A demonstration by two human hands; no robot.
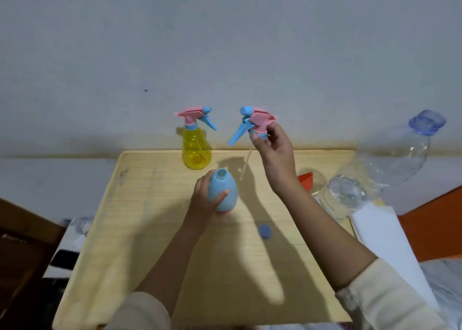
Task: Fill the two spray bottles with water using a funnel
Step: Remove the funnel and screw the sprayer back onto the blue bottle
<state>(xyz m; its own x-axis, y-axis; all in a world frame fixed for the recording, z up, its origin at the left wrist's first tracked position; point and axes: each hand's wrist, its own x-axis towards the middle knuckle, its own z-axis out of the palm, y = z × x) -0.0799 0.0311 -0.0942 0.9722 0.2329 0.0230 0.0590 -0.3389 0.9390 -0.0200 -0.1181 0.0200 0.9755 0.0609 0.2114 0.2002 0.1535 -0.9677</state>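
Pale grey wall fills the upper half of the head view, and below it a light wooden table (150, 229) carries the work. The left hand (203, 199) wraps the blue bottle (223, 192) near the table's middle, its grip pressed around the body — probably to steady it upright while the neck stands open. The right hand (275, 154) holds the pink-and-blue spray head (252, 122) lifted clear above and to the right of the bottle, fingers pinching its collar, the dip tube (246, 163) hanging free below; held high like this, the tube clears the neck.

A yellow bottle (196, 152) stands at the far edge with its spray head still on, so it looks not yet opened. The orange funnel (306, 179) lies behind the right forearm, mostly hidden. A large clear water bottle (375, 177) leans at the right edge beside white paper (382, 239), its cap on. A small blue cap (265, 231) lies on the table. Whether either spray bottle holds water cannot be told. Dark objects at the left edge are cut off and unclear.
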